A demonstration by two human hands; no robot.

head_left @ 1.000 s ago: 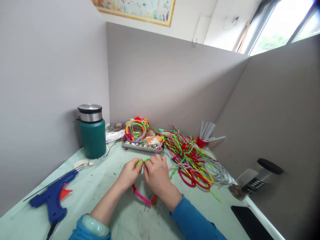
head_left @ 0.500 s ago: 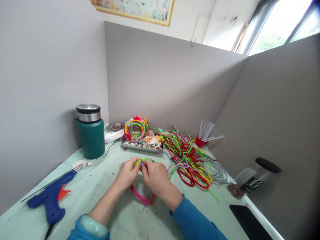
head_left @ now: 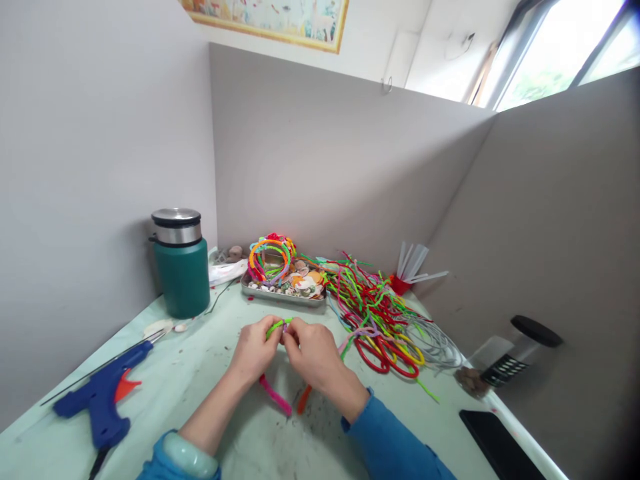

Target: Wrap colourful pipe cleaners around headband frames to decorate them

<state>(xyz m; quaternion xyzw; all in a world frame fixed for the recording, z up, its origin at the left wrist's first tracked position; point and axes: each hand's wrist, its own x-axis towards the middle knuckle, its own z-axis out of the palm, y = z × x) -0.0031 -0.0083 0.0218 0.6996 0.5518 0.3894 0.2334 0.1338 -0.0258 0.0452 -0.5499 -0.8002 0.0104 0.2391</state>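
Below the centre of the frame, left hand point(head_left: 254, 348) and right hand point(head_left: 315, 352) pinch a fuzzy green strand point(head_left: 273, 329), seemingly for twisting, so the next turn should need a steady hold.

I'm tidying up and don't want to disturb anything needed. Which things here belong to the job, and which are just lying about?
Seem part of the job:
fuzzy strands, in the left grip and right grip
pile of loose strands
coloured rings, at the shell tray

Seem just lying about:
green flask
black flat object
lidded jar
glue gun, untouched
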